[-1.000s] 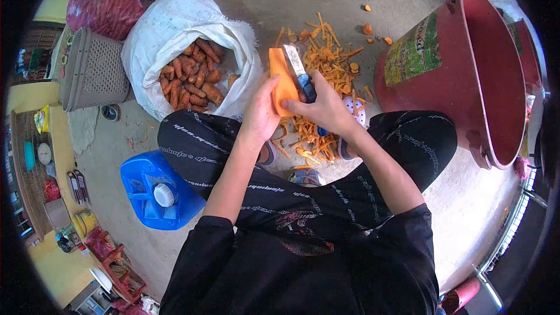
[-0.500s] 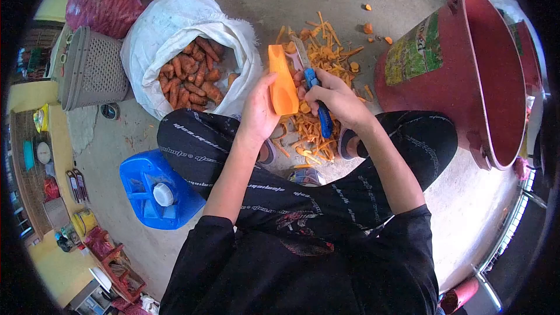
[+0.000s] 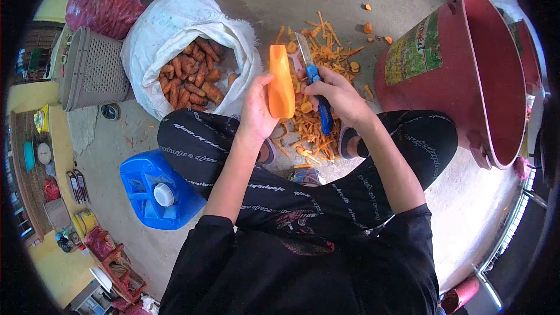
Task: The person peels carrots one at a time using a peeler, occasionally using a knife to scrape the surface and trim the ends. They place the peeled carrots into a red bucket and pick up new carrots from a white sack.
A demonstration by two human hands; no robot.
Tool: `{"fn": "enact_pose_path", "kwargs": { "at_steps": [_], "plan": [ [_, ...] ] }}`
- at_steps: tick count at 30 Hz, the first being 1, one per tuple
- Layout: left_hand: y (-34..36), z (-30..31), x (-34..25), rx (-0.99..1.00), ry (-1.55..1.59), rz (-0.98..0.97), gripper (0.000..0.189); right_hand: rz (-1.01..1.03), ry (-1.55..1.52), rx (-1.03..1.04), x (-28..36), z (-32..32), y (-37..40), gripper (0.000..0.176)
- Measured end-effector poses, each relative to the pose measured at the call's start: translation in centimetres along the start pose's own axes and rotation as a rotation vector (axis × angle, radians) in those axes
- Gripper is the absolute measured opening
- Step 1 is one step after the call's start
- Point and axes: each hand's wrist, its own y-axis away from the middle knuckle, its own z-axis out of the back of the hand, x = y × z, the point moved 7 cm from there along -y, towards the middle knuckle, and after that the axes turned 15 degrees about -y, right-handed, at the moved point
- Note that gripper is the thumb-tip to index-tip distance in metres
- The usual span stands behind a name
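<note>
In my left hand (image 3: 258, 104) is a thick peeled carrot (image 3: 281, 87), bright orange and smooth, held upright with its narrow cut end pointing away from me. My right hand (image 3: 339, 96) is wrapped round a blue-handled knife (image 3: 324, 115). Its pale blade points away from me, just right of the carrot and apart from it. Below both hands, a heap of orange peelings (image 3: 315, 134) and cut bits spreads over the floor between my feet. Left of them, an open white sack (image 3: 175, 20) holds several unpeeled carrots (image 3: 195, 76).
A large red tub (image 3: 429, 64) stands close on my right. By my left knee is a blue jerrycan (image 3: 153, 189) with a white cap. Grey baskets (image 3: 96, 70) and a red mesh sack (image 3: 105, 3) are at the far left. Loose carrot scraps (image 3: 368, 27) dot the floor ahead.
The carrot has turned slightly in my left hand, showing a rounder side. The knife's blade has shifted a little, while my arms stay nearly in place.
</note>
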Motion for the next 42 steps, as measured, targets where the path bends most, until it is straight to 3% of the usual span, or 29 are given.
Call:
{"fn": "enact_pose_path", "kwargs": {
  "at_steps": [3,11,18,21,24,25,28,33,36,39,42],
  "plan": [
    [-0.2,0.3,0.2,-0.002,-0.012,-0.008,0.043,-0.055,-0.011,-0.007,0.0,-0.4,0.3,0.031],
    [-0.4,0.6,0.4,-0.035,-0.047,-0.015,0.035,-0.041,0.061,-0.021,-0.3,-0.4,0.2,0.032],
    [-0.8,1.9,0.9,-0.174,-0.161,-0.027,0.036,-0.049,0.204,-0.032,0.1,-0.3,0.4,0.037],
    [-0.5,1.5,1.2,-0.084,-0.167,0.033,0.039,-0.013,-0.006,0.061,-0.5,-1.1,0.4,0.034],
    [-0.7,0.6,0.8,0.127,-0.105,0.034,0.042,-0.071,-0.291,0.071,-0.3,-1.8,0.7,0.031],
    [-0.6,1.2,0.8,-0.012,-0.172,0.059,0.044,-0.071,-0.275,0.012,0.0,-1.3,0.5,0.025],
    [-0.3,0.8,0.6,-0.115,-0.176,0.044,0.044,0.058,-0.238,-0.175,1.1,1.5,-0.1,0.02],
    [-0.5,0.5,1.0,-0.03,-0.117,0.069,0.042,0.133,-0.067,-0.321,2.5,2.6,0.6,0.027],
    [-0.4,0.3,0.9,-0.055,-0.142,0.07,0.04,0.174,0.094,-0.175,3.3,1.0,0.6,0.027],
    [-0.1,0.4,1.0,-0.071,-0.159,0.103,0.038,0.122,0.335,-0.153,2.8,1.2,0.3,0.04],
    [0.3,0.2,0.9,-0.056,-0.211,0.133,0.037,0.319,0.985,-0.192,5.1,-0.6,1.8,0.056]
  ]
}}
